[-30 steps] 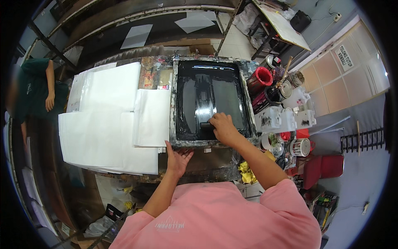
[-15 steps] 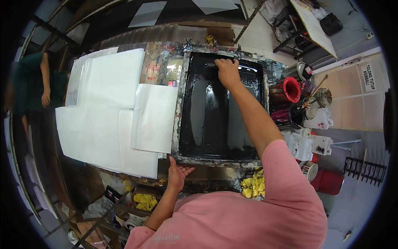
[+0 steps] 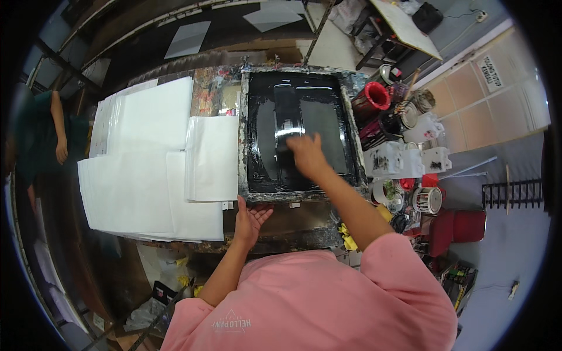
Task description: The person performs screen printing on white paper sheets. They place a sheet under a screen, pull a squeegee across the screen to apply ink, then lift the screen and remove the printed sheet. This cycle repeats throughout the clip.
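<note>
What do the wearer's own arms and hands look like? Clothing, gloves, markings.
Loose pink shirt with a small white print on the front. Its short sleeves, also pink, leave both forearms bare. No glove shows on the left hand or right hand; no watch or bracelet seen. Right hand is blurred, so finer marks can't be told.
</note>
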